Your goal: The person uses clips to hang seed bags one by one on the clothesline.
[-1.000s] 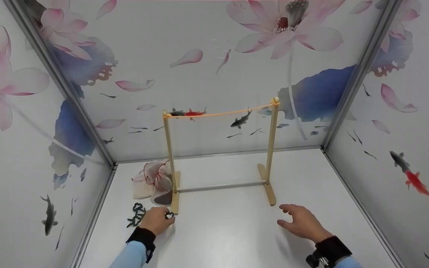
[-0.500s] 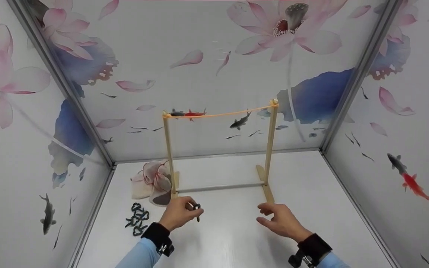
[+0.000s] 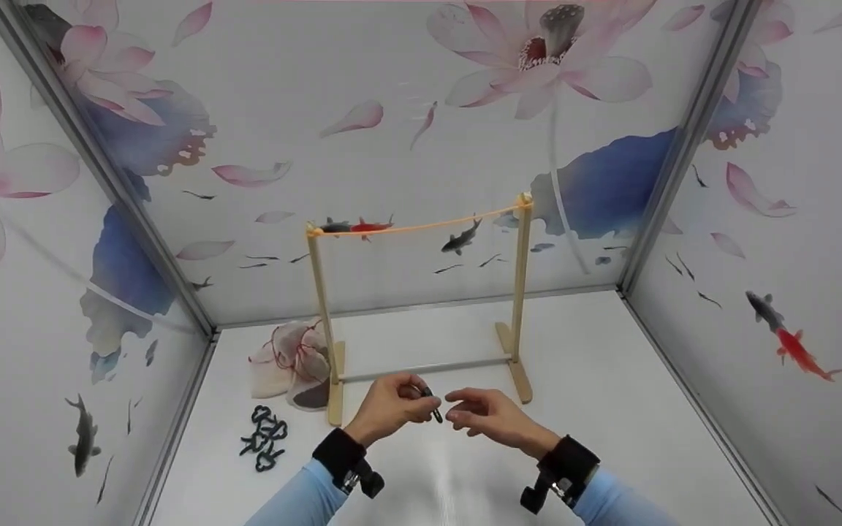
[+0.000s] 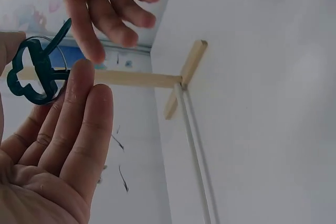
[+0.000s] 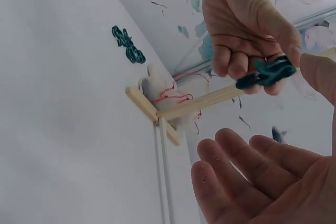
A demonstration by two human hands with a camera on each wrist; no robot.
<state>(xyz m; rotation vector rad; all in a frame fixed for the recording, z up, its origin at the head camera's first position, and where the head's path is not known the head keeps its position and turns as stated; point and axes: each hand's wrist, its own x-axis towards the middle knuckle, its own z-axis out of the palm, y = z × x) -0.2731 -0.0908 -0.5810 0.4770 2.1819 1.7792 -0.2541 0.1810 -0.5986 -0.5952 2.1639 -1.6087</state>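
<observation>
My left hand (image 3: 390,408) pinches a dark green plastic plant clip (image 4: 42,72) between thumb and fingertips. The clip has a scalloped, flower-like outline, two small tabs and a thin wire ring. Facing it from the right, my right hand (image 3: 501,420) holds nothing; its fingers are spread and loosely bent, their tips close to the clip. Both hands are above the white table, in front of a wooden stand (image 3: 520,292) with an orange cord (image 3: 421,226) strung between its two posts. Several more green clips (image 3: 264,438) lie in a small pile left of my left hand.
Light drawstring bags (image 3: 293,358) with red cords lie behind the stand's left foot (image 3: 335,405). A white rod (image 3: 428,367) joins the two feet low down. White panels with printed lotus flowers and fish enclose the table (image 3: 596,365) at the back and sides.
My left hand has moved right and slightly up from beside the clip pile, carrying one clip. My right hand has moved left, so the two hands now almost meet.
</observation>
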